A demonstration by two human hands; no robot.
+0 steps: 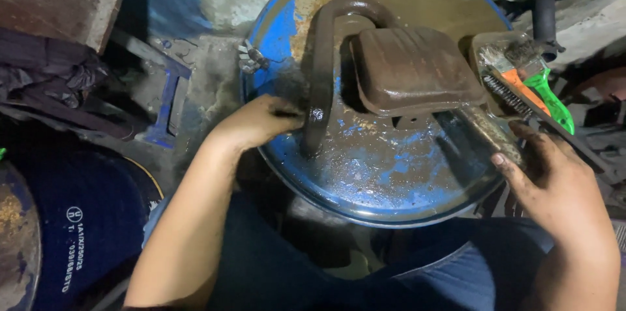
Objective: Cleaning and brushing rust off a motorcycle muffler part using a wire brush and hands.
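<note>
Left hand (257, 122) on a rusty curved metal bar (321, 89) atop a blue drum lid (378, 174), right hand (554, 184) around a brush handle (492, 135).

The view holds one round blue metal drum lid (365, 174), one rusty brown U-shaped metal bracket (323, 76), one rusty ribbed rectangular metal plate (411, 66), two brushes with orange (521, 89) and green (554, 99) handles, and two bare hands.

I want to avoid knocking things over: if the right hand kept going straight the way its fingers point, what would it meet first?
The right hand points up-left, where it would likely meet the brush at its fingertips first, then the rusty metal part on the blue drum; depth is unclear.
</note>
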